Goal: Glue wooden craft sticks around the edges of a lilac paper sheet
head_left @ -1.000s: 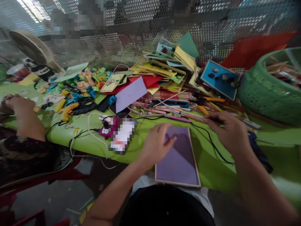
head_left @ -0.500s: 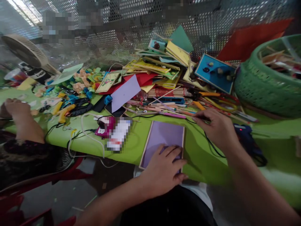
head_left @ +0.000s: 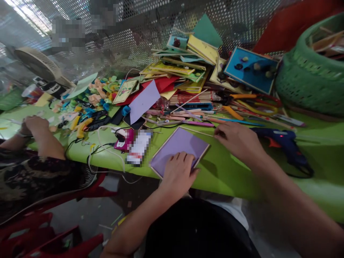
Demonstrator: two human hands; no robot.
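Note:
My left hand (head_left: 179,169) lies palm down on a purple card (head_left: 176,143) edged with thin wooden strips, its fingers on the surface and its thumb near the right edge. The card rests at an angle by the table's front edge. To the right, my right hand (head_left: 236,139) is closed in a pinch on the end of a thin wooden stick (head_left: 200,132), whose other end reaches the card's far corner. A dark blue glue gun (head_left: 283,139) with a small red light and an orange trigger lies beyond my right wrist.
Behind the card lie pencils, sticks and scissors (head_left: 258,107), below a heap of framed cards (head_left: 174,71). A green basket (head_left: 303,79) stands at right. Leftward are a phone (head_left: 139,147), cables, coloured scraps and another person's hands (head_left: 36,125).
The purple card has turned clockwise under my left hand, whose fingers have drawn closer together. My right hand has shifted slightly, and the stick by the card's far corner now shows.

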